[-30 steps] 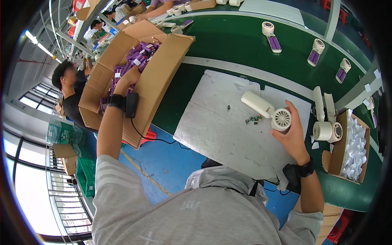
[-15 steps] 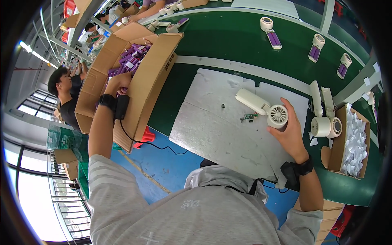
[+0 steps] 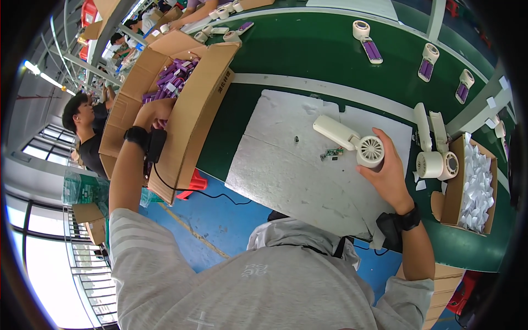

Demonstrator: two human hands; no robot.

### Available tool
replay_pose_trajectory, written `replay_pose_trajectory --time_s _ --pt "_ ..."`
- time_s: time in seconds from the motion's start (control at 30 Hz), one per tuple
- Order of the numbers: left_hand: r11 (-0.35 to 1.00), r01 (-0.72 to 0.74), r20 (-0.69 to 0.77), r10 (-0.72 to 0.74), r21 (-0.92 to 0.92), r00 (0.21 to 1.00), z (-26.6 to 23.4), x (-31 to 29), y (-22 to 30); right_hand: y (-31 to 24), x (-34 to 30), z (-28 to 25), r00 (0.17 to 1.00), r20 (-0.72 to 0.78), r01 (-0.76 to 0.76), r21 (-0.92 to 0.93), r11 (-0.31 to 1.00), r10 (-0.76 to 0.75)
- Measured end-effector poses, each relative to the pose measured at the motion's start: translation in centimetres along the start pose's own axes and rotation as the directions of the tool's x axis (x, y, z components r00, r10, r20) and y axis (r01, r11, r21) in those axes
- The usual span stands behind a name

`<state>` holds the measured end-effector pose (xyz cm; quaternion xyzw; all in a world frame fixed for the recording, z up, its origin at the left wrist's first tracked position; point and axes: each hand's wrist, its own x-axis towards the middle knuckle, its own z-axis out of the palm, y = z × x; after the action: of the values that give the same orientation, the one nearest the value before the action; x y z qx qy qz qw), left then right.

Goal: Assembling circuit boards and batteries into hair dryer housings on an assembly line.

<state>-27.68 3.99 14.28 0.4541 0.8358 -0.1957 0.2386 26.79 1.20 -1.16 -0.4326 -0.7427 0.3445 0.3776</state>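
Cream plastic shows near the centre right of the frame, where the handheld fan (image 3: 345, 137) lies over the pale grey board (image 3: 286, 170), its handle pointing to the upper left. The right hand (image 3: 390, 179) cups its round head: the thumb presses near the lower edge and the forefinger reaches up the right side, the two spread apart around the head. Whether the fan rests on the board or is slightly raised, I cannot tell. A small green circuit board (image 3: 334, 152) lies just below the handle.

In the upper left, the left hand (image 3: 154, 114) is down inside the cardboard box (image 3: 199, 110), by the purple battery packs (image 3: 175, 77). Its fingers are bent and partly hidden; purple shows beside them, but whether they pinch a pack I cannot tell.

Over the last second little has changed. The view has swung so that box and board sit farther left in the frame, and the left hand has shifted slightly toward the box's lower end. The right hand has kept its hold on the fan. To my judgement, picking out a pack is still under way, with the fan kept ready and no pack yet brought to it.
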Motion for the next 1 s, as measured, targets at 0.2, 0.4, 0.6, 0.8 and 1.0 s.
replay_pose_trajectory --time_s 0.2,0.4,0.6,0.8,1.0 --pt "0.867 -0.489 -0.202 0.464 -0.098 0.862 2.7 1.2 -4.7 0.1 0.0 0.1 1.0 0.02 -0.014 0.021 1.0 0.013" --pt "0.929 -0.251 -0.117 0.227 -0.273 0.967 1.8 -1.6 -2.5 -0.3 0.1 0.2 1.0 0.019 -0.02 0.015 1.0 0.02" --pt "0.961 -0.215 -0.09 0.202 -0.173 0.975 1.1 -4.2 0.9 -0.2 0.2 0.2 1.0 0.0 -0.007 0.008 1.0 0.007" --pt "0.637 -0.764 -0.223 0.763 0.104 0.606 2.7 2.7 -7.4 -0.2 0.1 0.1 1.0 0.004 -0.002 0.05 0.999 0.001" --pt "0.772 -0.617 -0.355 0.54 -0.152 0.763 3.6 -0.3 -4.5 0.2 -0.3 0.0 1.0 -0.019 0.007 0.011 1.0 -0.007"
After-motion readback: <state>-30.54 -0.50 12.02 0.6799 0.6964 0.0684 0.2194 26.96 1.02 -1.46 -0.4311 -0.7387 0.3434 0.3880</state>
